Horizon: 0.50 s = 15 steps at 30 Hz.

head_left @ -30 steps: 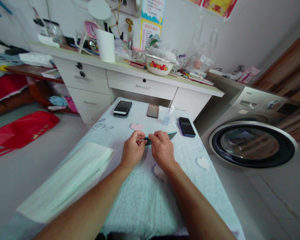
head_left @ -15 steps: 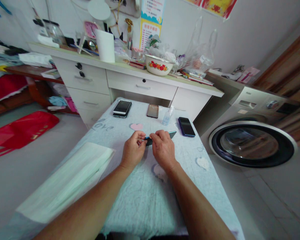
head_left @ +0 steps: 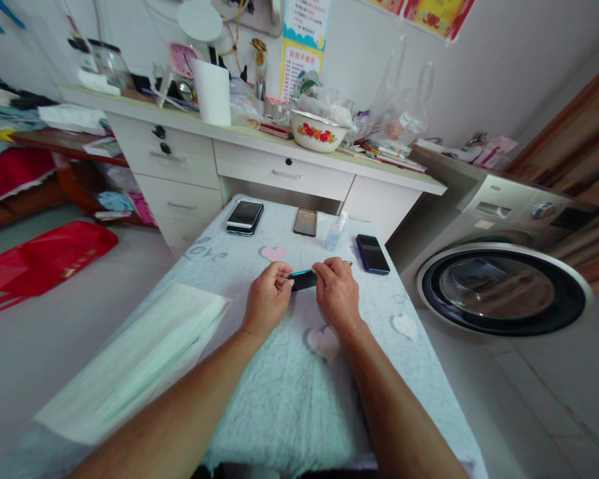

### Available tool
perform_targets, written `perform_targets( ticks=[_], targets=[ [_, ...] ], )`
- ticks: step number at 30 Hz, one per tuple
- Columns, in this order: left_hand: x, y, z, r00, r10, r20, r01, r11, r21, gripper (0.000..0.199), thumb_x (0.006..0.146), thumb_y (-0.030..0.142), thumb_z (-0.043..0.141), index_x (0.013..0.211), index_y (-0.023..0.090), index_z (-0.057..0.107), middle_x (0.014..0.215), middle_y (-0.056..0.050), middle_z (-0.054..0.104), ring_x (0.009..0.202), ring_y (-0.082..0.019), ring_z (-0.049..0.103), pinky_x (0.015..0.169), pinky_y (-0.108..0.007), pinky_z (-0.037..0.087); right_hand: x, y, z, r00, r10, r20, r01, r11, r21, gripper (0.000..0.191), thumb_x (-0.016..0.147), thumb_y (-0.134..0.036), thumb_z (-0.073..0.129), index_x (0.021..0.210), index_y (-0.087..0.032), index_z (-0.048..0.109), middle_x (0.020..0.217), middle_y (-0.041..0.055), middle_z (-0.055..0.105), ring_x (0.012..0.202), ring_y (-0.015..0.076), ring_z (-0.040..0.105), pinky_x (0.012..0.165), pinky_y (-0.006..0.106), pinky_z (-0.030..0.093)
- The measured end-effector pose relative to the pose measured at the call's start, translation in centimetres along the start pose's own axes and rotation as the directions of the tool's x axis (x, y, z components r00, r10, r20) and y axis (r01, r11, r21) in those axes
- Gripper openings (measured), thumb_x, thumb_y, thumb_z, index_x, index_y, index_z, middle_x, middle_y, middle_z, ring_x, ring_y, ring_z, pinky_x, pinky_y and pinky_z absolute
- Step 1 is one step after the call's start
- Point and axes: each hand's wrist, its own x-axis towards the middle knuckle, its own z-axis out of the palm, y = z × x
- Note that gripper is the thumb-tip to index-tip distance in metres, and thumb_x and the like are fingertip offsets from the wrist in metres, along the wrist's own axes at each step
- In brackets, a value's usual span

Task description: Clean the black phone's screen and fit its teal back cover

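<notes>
A dark phone point(head_left: 304, 280) with a bluish edge is held tilted above the cloth-covered table point(head_left: 279, 399). My left hand point(head_left: 268, 296) pinches its left end between thumb and fingers. Closed on its upper edge, toward the right, is my right hand point(head_left: 337, 293), which hides part of the phone. Beyond the hands lie a brown phone case point(head_left: 305, 222), a clear spray bottle point(head_left: 335, 231) and another phone point(head_left: 373, 253) with a purple-blue edge. Stacked at the far left are more phones point(head_left: 245, 215).
A pale green-white sheet point(head_left: 134, 362) covers the table's left side. Behind stands a white desk point(head_left: 279, 169) bearing a flowered bowl point(head_left: 318, 131) and a paper roll point(head_left: 211, 92). A washing machine point(head_left: 499, 266) is at the right, a red bag point(head_left: 50, 256) on the floor at the left.
My right hand has moved a little to the right along the phone's edge, uncovering more of the phone between the hands. My left hand keeps its grip in nearly the same place.
</notes>
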Motion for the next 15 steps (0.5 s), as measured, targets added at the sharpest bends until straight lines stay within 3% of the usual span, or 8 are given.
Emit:
perform_targets(
  ticks=[15],
  targets=[
    [0.0,0.0,-0.1,1.000,-0.010,0.004,0.010,1.000,0.009,0.015,0.076,0.018,0.055,0.090,0.021,0.061,0.082,0.001,0.066,0.072,-0.013,0.061,0.069,-0.025,0.047,0.1,1.6,0.0,0.998,0.054,-0.039,-0.055,0.998,-0.023,0.023,0.093,-0.016,0.048,0.099,-0.023,0.070,0.099,0.0060,0.058,0.092,0.0204,0.049,0.076,0.030,0.041]
  ],
)
